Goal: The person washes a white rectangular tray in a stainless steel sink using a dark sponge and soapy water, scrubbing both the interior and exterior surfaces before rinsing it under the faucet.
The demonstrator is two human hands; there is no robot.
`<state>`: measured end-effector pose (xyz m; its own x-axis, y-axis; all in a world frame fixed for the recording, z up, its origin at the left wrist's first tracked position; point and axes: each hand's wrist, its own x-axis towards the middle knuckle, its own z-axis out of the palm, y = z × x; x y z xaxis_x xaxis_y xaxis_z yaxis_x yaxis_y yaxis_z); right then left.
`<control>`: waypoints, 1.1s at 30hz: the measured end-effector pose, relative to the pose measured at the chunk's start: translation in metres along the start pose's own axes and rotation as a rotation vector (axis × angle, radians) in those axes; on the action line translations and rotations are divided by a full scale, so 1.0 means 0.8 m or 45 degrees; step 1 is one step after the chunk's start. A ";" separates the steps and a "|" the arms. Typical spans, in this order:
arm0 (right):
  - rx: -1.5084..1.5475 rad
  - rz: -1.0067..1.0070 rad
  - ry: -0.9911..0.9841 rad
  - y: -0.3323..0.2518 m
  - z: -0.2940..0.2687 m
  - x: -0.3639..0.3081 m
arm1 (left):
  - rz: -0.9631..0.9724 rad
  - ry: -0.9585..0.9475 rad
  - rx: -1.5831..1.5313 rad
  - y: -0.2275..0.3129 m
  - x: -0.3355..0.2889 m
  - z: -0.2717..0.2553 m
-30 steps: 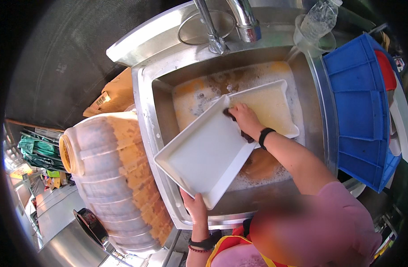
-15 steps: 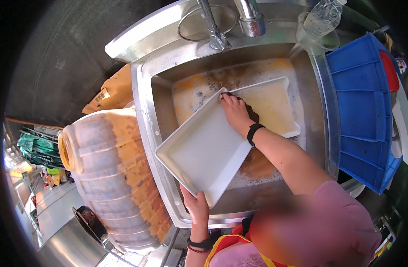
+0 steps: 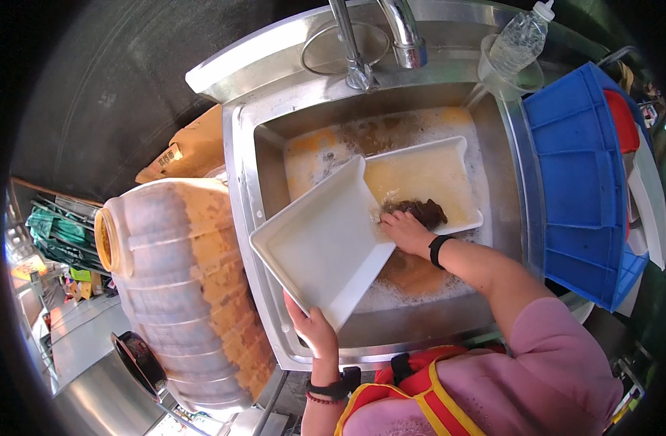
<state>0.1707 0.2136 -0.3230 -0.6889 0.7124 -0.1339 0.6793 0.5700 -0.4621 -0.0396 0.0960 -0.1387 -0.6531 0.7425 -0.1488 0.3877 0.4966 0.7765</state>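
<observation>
My left hand [image 3: 315, 327] grips the near corner of a white rectangular tray [image 3: 311, 240], its thumb over the rim. The tray is held tilted above the sink. My right hand [image 3: 408, 231] is closed on a dark brown, crumpled cloth or scrubber [image 3: 425, 212], beside the tray's right edge. A second white tray [image 3: 453, 171] lies in the sink under cloudy, yellowish water, partly hidden by the first tray and my right hand. Small splashes rise by the right fingers.
The steel sink [image 3: 504, 196] holds foamy brown water, with a tap [image 3: 409, 51] above it. A blue crate [image 3: 576, 182] stands right. A clear bottle [image 3: 522, 40] sits in a plastic tub [image 3: 511, 83] at the back corner. A large stained plastic barrel [image 3: 180, 283] stands left.
My right hand has moved with the dark cloth from the held tray's far corner down toward me, to its right edge by the water. My left hand keeps its grip.
</observation>
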 end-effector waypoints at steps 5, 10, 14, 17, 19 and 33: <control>-0.168 -0.143 -0.131 0.008 0.004 -0.010 | -0.003 0.012 -0.026 0.011 0.004 0.005; -0.231 -0.145 -0.199 0.018 0.000 -0.006 | 0.004 0.001 -0.045 0.013 0.005 0.008; -0.125 -0.148 -0.274 0.024 -0.016 -0.014 | 0.021 0.006 -0.108 0.012 0.003 0.007; -0.204 -0.158 -0.392 0.052 -0.029 -0.036 | 0.073 0.004 -0.109 0.008 0.006 0.003; -0.347 -0.104 -0.546 0.076 -0.037 -0.052 | 0.137 0.009 -0.079 0.010 0.011 0.001; -0.196 0.520 -0.303 0.111 -0.094 -0.077 | 1.219 -0.110 0.469 0.030 0.007 -0.022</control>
<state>0.2921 0.2511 -0.2899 -0.3851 0.7870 -0.4820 0.9229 0.3304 -0.1978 -0.0454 0.1037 -0.1101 0.0778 0.9221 0.3790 0.9062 -0.2239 0.3588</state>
